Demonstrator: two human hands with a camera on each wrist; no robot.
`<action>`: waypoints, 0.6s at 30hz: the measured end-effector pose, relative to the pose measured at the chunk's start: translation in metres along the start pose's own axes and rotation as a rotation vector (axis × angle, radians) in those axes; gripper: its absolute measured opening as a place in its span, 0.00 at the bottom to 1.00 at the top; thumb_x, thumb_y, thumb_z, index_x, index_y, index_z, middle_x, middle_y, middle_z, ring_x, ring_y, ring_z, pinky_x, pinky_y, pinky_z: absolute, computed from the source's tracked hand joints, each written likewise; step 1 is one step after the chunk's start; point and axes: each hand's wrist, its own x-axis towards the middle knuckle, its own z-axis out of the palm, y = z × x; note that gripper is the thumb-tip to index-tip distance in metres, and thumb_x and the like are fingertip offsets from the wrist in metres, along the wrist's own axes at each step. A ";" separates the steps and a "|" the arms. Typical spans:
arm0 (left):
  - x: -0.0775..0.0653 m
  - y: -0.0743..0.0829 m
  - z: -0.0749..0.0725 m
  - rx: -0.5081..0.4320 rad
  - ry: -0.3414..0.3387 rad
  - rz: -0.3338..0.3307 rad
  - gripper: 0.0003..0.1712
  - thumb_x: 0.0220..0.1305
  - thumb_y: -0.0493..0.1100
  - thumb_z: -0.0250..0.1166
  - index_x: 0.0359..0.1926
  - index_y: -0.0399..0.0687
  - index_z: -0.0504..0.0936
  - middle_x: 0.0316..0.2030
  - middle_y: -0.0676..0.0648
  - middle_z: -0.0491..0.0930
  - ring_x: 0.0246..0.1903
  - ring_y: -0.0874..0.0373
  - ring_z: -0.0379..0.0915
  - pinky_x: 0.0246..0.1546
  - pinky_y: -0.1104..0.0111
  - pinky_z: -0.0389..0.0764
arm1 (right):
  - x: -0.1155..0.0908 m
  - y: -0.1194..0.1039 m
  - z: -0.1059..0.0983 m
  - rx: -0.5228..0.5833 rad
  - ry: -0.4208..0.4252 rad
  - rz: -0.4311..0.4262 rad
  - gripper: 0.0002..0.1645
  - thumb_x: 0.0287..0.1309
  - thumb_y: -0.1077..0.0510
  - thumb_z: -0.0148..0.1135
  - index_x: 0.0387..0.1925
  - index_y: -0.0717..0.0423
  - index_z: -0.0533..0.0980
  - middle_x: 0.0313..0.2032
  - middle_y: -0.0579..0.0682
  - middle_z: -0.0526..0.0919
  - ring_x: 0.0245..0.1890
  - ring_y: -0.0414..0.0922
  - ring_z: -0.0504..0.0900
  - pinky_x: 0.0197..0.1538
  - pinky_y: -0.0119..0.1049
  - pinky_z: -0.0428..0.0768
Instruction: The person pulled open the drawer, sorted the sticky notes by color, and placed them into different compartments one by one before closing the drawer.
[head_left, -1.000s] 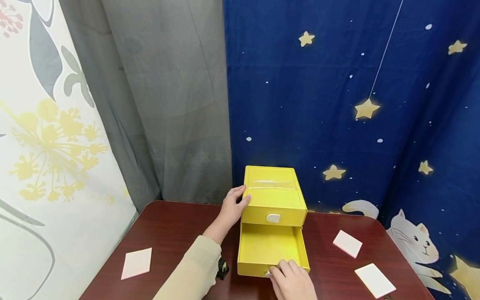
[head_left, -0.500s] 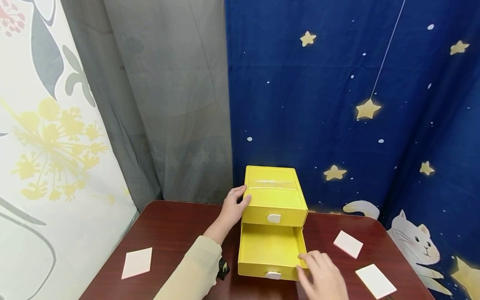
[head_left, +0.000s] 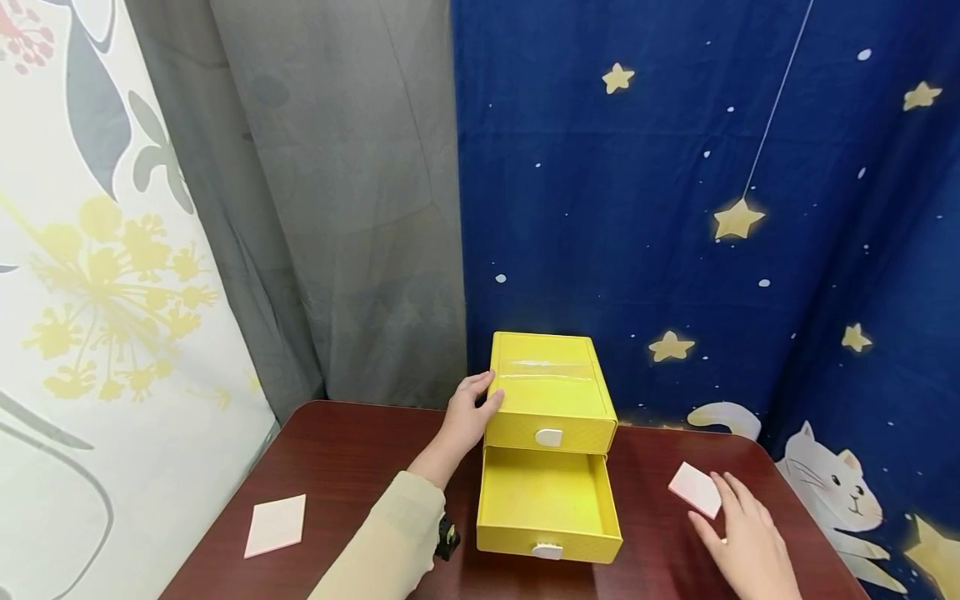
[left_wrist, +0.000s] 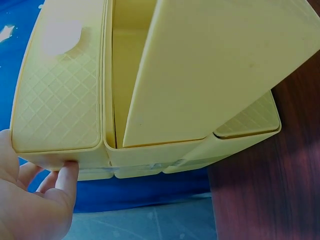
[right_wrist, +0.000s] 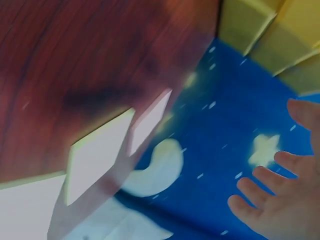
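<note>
A yellow drawer unit (head_left: pixel 547 392) stands at the back of the table, its middle drawer (head_left: pixel 513 542) pulled out with nothing inside. White tabs sit on the drawer fronts. My left hand (head_left: pixel 461 417) presses its fingertips on the unit's upper left edge; the left wrist view shows those fingers (left_wrist: pixel 67 182) against the unit's side. Out to the right, my right hand (head_left: pixel 750 546) holds nothing, its fingers spread at a pink-edged sticky note pad (head_left: pixel 692 487). The right wrist view shows a green-edged sticky note pad (right_wrist: pixel 100 155), which the hand hides in the head view.
Another sticky note pad (head_left: pixel 274 527) lies on the left part of the dark red table (head_left: pixel 345 450). A further pale pad (right_wrist: pixel 30 210) shows at the edge of the right wrist view. A blue star-patterned curtain (head_left: pixel 585 208) and a grey curtain (head_left: pixel 360 208) hang behind.
My right hand has let go of the open drawer's front tab and moved right, past the drawer's corner, to the sticky note pads. My left hand stays on the unit.
</note>
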 end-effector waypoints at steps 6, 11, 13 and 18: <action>0.000 -0.001 0.000 -0.007 -0.001 0.001 0.31 0.67 0.49 0.58 0.68 0.47 0.65 0.66 0.47 0.63 0.68 0.48 0.55 0.65 0.55 0.64 | 0.002 0.044 0.005 -0.053 -0.237 0.097 0.55 0.56 0.33 0.57 0.66 0.71 0.54 0.65 0.76 0.52 0.60 0.76 0.53 0.53 0.76 0.57; 0.000 -0.001 0.000 -0.001 0.003 0.001 0.30 0.67 0.48 0.59 0.68 0.47 0.65 0.66 0.47 0.63 0.68 0.48 0.55 0.66 0.55 0.63 | 0.003 0.074 0.010 -0.056 -0.443 0.173 0.62 0.54 0.26 0.52 0.67 0.73 0.48 0.65 0.80 0.43 0.62 0.79 0.44 0.55 0.77 0.51; 0.000 -0.001 0.000 0.001 0.005 0.002 0.30 0.67 0.48 0.59 0.68 0.47 0.65 0.66 0.47 0.63 0.68 0.48 0.55 0.66 0.55 0.63 | 0.004 0.083 0.014 -0.072 -0.510 0.208 0.66 0.49 0.23 0.53 0.66 0.74 0.50 0.63 0.82 0.46 0.60 0.80 0.45 0.56 0.77 0.52; 0.000 -0.001 0.000 0.011 0.001 0.007 0.30 0.67 0.48 0.58 0.68 0.46 0.65 0.66 0.47 0.64 0.68 0.48 0.55 0.66 0.54 0.63 | 0.003 0.100 0.023 -0.115 -0.670 0.281 0.74 0.38 0.17 0.55 0.63 0.78 0.54 0.59 0.83 0.51 0.58 0.80 0.51 0.54 0.75 0.58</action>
